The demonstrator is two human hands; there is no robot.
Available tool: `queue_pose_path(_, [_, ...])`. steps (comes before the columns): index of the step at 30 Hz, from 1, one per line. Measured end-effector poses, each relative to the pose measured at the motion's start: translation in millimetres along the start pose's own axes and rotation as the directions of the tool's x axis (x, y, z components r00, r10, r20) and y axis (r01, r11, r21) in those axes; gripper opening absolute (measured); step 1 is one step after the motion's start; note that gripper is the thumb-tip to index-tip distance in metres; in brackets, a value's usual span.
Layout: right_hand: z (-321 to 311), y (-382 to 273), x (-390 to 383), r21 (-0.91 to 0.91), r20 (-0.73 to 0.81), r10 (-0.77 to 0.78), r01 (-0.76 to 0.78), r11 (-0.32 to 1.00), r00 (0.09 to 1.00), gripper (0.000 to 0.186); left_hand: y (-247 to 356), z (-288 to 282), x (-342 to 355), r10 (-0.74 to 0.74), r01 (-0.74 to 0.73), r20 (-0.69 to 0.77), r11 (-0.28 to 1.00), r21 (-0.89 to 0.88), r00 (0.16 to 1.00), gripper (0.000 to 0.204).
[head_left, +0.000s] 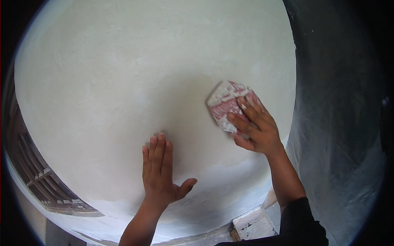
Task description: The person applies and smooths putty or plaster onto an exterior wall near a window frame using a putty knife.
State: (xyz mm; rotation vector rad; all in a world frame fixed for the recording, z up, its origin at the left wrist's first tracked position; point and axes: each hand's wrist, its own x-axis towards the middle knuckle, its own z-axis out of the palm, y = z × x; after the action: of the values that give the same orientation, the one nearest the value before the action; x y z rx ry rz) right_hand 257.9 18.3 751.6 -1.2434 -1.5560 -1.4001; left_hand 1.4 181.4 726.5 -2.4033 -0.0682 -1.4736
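My left hand (160, 172) lies palm-down on a pale plastered surface (102, 82), fingers stretched upward and thumb out. To its upper right, my right hand (258, 131) grips a pink angular pad (221, 104) smeared with white paste and holds it against the same surface. The surface is smooth pale grey-beige with faint blotches, turning whiter and patchier along its lower part.
At the left is a dark barred opening (33, 164). A dark sheet with a translucent plastic look (336, 123) covers the right side. At the bottom right, a white-smeared flat board (252, 225) sits beside a pale handle-like piece (270, 199).
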Motion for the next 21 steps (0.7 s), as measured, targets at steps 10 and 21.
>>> queue_pose_path(10, [-5.3, 9.0, 0.1, -0.05, 0.085, -0.051, 0.056, 0.997, 0.995, 0.053, -2.5, -0.8, -7.2, -0.014, 0.014, 0.011, 1.0, 0.005, 1.0, 0.09])
queue_pose_path(21, [-1.5, 18.1, -25.4, -0.091, 0.02, -0.006, 0.008, 0.996, 1.0, 0.054, -4.8, -2.4, -11.0, -0.025, 0.025, 0.001, 1.0, 0.018, 1.0, 0.089])
